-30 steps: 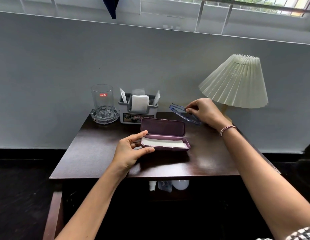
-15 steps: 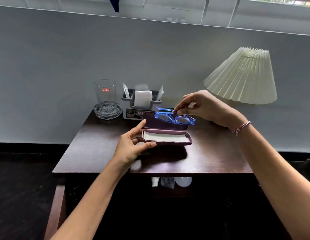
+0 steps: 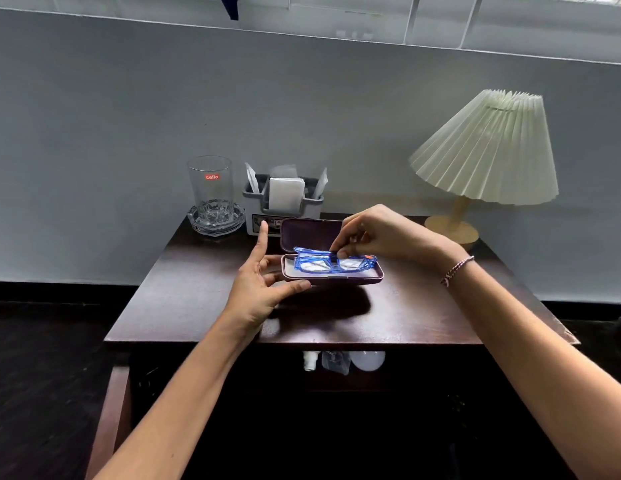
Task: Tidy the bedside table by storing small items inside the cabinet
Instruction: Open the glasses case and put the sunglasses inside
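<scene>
An open purple glasses case (image 3: 337, 280) is held a little above the dark bedside table (image 3: 184, 299), its lid standing up at the back. My left hand (image 3: 264, 282) grips the case's left end, index finger raised. Folded blue-framed glasses (image 3: 333, 261) lie in the case's white-lined tray. My right hand (image 3: 382, 233) pinches the top of the frame near its middle. Below the tabletop, the cabinet opening is dark, with a few small pale items (image 3: 343, 361) showing at its top.
At the back left a clear glass (image 3: 210, 188) stands in a glass dish (image 3: 215, 223). Beside it is a grey holder (image 3: 285, 206) with tissues and sachets. A pleated cream lamp (image 3: 486, 150) stands at the back right. A grey wall rises behind.
My right hand carried the blue glasses from the back right of the table over to the case and lowered them into its tray. My left hand kept holding the case.
</scene>
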